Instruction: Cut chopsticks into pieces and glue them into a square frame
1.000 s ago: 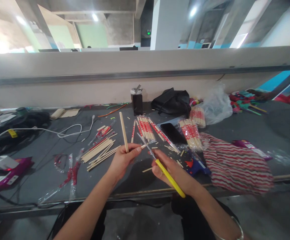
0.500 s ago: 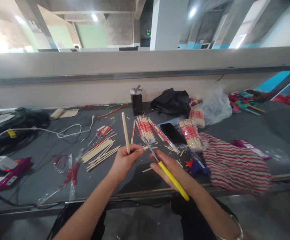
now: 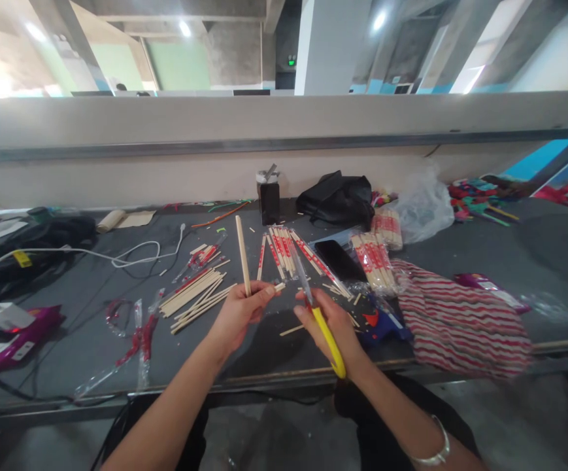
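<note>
My left hand (image 3: 245, 311) is closed round wooden sticks (image 3: 243, 252); a long one or more stands upright, and a short end pokes out to the right between thumb and finger. My right hand (image 3: 330, 324) grips a tool with a yellow handle (image 3: 329, 340) and a thin metal blade (image 3: 304, 278) that points away from me and slightly left. Blade and sticks are apart. Loose wooden sticks (image 3: 195, 294) lie left of my left hand. Beyond the hands are sticks in red-printed wrappers (image 3: 284, 248).
A black phone (image 3: 338, 260), packed stick bundles (image 3: 372, 261) and a striped cloth (image 3: 460, 317) lie to the right. Behind stand a dark container (image 3: 268, 199) and a black bag (image 3: 337, 199). A white cable (image 3: 87, 250) and red plastic wrappers (image 3: 139, 340) are on the left.
My right hand has shifted slightly, turning the yellow-handled tool more upright and drawing its blade away from the sticks. My left hand has moved slightly left with them.
</note>
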`<act>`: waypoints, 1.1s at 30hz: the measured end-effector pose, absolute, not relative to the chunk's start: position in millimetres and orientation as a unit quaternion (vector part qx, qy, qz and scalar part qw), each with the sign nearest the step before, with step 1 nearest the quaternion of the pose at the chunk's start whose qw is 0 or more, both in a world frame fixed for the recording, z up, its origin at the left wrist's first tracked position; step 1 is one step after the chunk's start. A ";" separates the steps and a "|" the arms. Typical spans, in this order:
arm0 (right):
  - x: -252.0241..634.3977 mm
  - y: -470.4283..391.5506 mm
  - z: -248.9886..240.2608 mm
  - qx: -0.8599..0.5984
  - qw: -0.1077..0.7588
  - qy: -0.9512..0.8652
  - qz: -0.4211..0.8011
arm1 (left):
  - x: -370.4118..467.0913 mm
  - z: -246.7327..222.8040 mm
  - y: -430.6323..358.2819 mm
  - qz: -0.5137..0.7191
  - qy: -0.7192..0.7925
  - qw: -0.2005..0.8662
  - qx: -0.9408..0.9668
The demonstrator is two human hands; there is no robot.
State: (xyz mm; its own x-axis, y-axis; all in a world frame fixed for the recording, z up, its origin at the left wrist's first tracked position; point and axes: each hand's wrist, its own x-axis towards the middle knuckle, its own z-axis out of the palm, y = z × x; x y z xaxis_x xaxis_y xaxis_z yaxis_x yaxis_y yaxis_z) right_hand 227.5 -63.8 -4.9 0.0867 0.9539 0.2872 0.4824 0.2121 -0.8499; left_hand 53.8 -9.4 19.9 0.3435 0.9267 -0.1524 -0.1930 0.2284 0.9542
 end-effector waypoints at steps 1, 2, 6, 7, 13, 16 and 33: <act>228.8 -64.1 -4.5 -0.573 0.480 -0.612 0.259 | 54.1 19.1 -9.9 0.404 0.391 0.686 0.462; 230.1 -64.0 -3.4 -0.567 0.496 -0.602 0.266 | 54.7 18.2 -10.6 0.393 0.387 0.692 0.465; 232.0 -62.8 4.8 -0.530 0.528 -0.599 0.287 | 58.7 16.4 -15.1 0.341 0.388 0.696 0.500; 231.7 -62.9 6.8 -0.524 0.529 -0.603 0.287 | 59.8 16.7 -16.4 0.330 0.393 0.691 0.510; 231.6 -64.7 7.6 -0.502 0.509 -0.637 0.287 | 62.7 18.2 -20.4 0.289 0.406 0.672 0.548; 234.3 -63.6 7.3 -0.510 0.513 -0.640 0.259 | 62.0 16.8 -19.7 0.302 0.387 0.712 0.502; 238.2 -64.3 6.5 -0.466 0.446 -0.707 0.290 | 49.5 24.4 -16.0 0.230 0.400 0.679 0.572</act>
State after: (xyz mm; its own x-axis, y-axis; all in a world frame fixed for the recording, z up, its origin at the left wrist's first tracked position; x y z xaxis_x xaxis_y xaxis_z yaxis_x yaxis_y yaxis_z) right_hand 238.2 -64.3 6.5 -0.1686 0.9175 0.3601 0.3996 0.3976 -0.8260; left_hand 49.5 -16.0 24.4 0.5744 0.7690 -0.2807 0.1459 0.2412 0.9594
